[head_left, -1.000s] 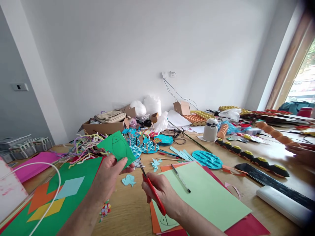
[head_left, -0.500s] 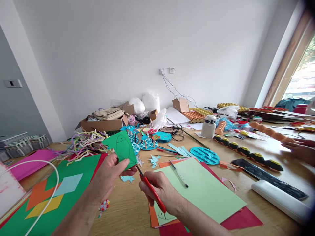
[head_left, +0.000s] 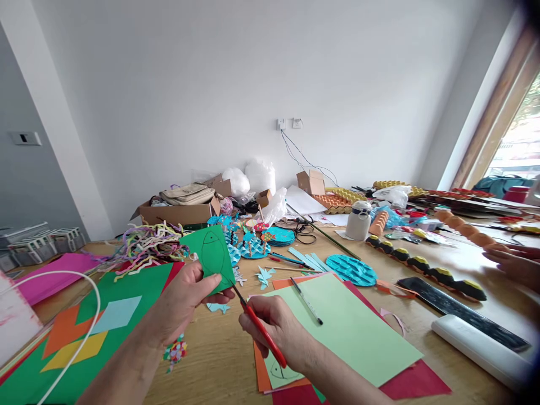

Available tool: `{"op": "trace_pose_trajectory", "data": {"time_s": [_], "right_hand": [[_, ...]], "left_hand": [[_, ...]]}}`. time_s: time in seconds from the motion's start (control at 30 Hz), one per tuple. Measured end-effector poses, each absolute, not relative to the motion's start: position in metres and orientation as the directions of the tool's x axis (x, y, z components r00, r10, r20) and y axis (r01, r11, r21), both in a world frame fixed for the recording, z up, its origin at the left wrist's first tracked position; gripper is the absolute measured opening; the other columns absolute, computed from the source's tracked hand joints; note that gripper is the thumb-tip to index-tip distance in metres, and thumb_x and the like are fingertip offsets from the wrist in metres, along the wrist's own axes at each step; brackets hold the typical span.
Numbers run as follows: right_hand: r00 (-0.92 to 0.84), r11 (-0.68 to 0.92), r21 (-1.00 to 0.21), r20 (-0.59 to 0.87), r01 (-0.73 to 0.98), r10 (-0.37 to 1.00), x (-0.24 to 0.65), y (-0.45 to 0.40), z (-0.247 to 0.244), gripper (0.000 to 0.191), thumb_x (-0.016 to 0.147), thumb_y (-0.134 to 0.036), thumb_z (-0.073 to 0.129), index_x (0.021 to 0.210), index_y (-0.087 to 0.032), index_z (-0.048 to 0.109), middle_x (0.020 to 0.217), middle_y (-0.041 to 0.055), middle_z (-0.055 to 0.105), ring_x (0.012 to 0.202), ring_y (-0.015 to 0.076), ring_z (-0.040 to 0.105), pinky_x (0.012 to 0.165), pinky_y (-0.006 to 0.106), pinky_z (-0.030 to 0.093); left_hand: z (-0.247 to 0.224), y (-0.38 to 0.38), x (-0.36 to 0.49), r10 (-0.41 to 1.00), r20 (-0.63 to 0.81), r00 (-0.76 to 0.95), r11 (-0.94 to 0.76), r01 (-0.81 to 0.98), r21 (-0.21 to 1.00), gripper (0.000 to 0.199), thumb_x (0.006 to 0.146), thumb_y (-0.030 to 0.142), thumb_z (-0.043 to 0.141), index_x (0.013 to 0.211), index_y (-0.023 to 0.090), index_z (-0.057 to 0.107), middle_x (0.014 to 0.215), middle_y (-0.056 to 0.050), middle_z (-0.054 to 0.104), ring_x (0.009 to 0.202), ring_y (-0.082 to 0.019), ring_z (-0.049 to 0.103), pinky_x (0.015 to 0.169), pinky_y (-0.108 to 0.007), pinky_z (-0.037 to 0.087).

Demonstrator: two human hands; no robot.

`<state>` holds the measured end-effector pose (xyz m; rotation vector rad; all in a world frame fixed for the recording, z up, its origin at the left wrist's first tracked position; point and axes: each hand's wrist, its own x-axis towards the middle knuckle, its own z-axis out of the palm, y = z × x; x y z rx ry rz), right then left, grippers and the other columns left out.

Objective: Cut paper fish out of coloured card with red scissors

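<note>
Between the thumb and fingers of my left hand (head_left: 196, 292) is a piece of green paper (head_left: 215, 256) with a fish outline drawn on it in black. My right hand (head_left: 276, 326) grips red-handled scissors (head_left: 264, 333). The scissors' dark blades meet the paper's lower right corner, near the fish's tail end; how far they cut in is hard to see. Below my right forearm lies a light green sheet (head_left: 350, 332) with part of another drawn fish at its lower corner. A pen (head_left: 307, 301) rests on that sheet.
To the left are a large green sheet (head_left: 126, 320) with coloured paper pieces and a pile of fuzzy strips (head_left: 152, 244). Blue paper fish (head_left: 265, 275) lie ahead. A black-and-yellow egg-carton strip (head_left: 422, 264) sits right, near another person's hand (head_left: 506, 261).
The view has shifted slightly. My hands keep the same hold on the green paper and the scissors, with the blades still at its lower corner. The other person's hand has moved a little.
</note>
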<state>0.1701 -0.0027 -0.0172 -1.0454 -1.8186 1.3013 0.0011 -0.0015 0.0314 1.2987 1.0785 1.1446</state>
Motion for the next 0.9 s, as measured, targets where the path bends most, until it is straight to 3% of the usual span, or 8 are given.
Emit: {"op": "trace_pose_trajectory", "data": {"time_s": [0.3, 0.9], "right_hand": [[-0.441, 0.249, -0.915, 0.09, 0.318, 0.893, 0.1687, -0.0049, -0.0138, 0.026, 0.074, -0.022, 0.048, 0.051, -0.018, 0.035, 0.041, -0.0085, 0.03, 0.038, 0.0044, 0.03, 0.04, 0.02, 0.019], [-0.429, 0.233, -0.904, 0.062, 0.358, 0.901, 0.1681, -0.0041, -0.0158, 0.025, 0.074, -0.025, 0.047, 0.052, -0.018, 0.037, 0.041, -0.0084, 0.027, 0.04, 0.005, 0.026, 0.041, 0.021, 0.018]], "left_hand": [[0.027, 0.0004, -0.0018, 0.986, 0.065, 0.151, -0.059, -0.044, 0.997, 0.017, 0.07, 0.027, 0.066, 0.065, 0.018, 0.052, 0.063, 0.002, 0.068, 0.065, -0.019, 0.068, 0.063, -0.03, 0.055], [0.0278, -0.0002, -0.0063, 0.98, 0.057, 0.189, -0.055, -0.015, 0.998, 0.012, 0.072, 0.027, 0.064, 0.075, 0.016, 0.058, 0.071, -0.001, 0.07, 0.068, -0.018, 0.067, 0.062, -0.029, 0.054]]}}
